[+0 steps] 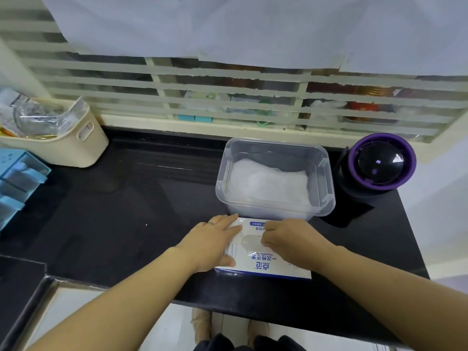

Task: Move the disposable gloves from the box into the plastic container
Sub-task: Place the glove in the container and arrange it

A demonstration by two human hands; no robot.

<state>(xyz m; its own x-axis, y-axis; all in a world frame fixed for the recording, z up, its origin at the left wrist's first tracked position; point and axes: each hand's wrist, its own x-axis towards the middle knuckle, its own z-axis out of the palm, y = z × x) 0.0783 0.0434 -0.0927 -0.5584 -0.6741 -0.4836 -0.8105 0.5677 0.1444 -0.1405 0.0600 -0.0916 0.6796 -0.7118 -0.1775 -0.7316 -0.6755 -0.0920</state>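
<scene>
Nearest us, our left hand (212, 245) lay flat, fingers straight, pinning the box (263, 268). At 3 o'clock our right hand (291, 241) curled at the slot, its grip unclear. We wanted firm pressure and a slow pull. At 12 o'clock, the container (326, 178) held gloves (268, 183).

White-and-blue box (263, 264), clear container (326, 178), black counter (126, 211).
</scene>
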